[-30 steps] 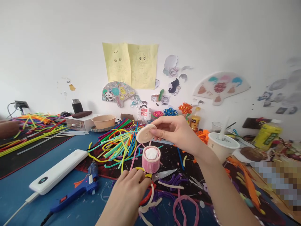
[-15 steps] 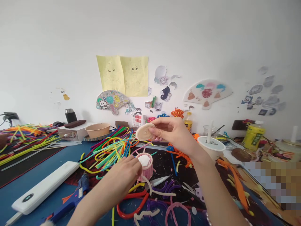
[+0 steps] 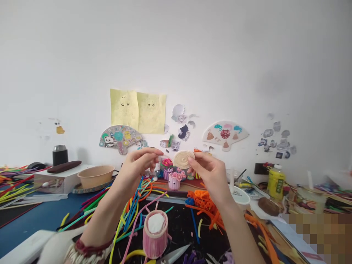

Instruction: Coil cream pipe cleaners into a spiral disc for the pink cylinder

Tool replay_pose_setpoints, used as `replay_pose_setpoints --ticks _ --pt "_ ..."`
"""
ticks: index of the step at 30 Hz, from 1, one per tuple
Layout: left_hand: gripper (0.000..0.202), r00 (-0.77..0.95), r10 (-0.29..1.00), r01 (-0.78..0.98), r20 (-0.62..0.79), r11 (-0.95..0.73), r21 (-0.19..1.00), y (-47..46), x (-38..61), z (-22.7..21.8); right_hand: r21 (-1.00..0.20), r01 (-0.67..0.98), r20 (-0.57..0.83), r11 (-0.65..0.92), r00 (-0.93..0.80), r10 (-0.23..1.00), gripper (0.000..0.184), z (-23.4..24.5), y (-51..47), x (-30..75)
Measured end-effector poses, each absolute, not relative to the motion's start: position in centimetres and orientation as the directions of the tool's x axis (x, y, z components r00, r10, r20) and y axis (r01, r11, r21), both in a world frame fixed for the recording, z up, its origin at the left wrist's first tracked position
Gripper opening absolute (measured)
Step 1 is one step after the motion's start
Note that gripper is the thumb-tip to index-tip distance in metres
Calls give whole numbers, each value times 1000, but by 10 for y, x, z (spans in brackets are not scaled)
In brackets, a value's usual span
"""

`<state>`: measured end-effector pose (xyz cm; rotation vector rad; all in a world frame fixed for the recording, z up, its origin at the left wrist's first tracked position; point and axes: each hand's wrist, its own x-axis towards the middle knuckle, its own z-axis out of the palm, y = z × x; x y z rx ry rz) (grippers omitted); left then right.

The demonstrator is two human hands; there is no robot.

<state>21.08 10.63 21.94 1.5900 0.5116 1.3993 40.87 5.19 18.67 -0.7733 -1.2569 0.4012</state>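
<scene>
In my right hand [image 3: 210, 172], between thumb and fingers, is a cream disc [image 3: 180, 160] coiled in a flat spiral, held up at chest height with its face toward me. My left hand [image 3: 143, 161] is raised just to the left of the disc, apart from it. Its fingertips are pinched together, and whatever they may hold is too small to make out. Below and between the hands stands a pink pot [image 3: 154, 244] made of pipe cleaners, with a cream rim and white filling.
Scissors [image 3: 176, 255] lie beside the pot. Orange pipe cleaners [image 3: 206, 205] are heaped to the right, near a lidded cup [image 3: 239, 196]. Small pink flower pots [image 3: 174, 181] stand at the back. A tan bowl [image 3: 95, 177] and a white box [image 3: 59, 181] sit at the left.
My left hand has left the pink pot and risen beside the disc. My right hand still holds the disc, now turned more toward me. The view has tilted up and shifted.
</scene>
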Motion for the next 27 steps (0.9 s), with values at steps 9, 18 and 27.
replay_pose_setpoints --ticks 9,18,27 --pt "27 148 763 -420 629 -527 739 119 205 222 -710 156 688 687 362 629 19 190 49 410" --pt "14 -17 552 -182 833 -821 541 131 205 209 -748 111 650 654 316 691 16 186 44 394" --pt "14 105 546 -206 831 -806 556 121 213 211 -740 140 666 658 292 687 15 187 42 392"
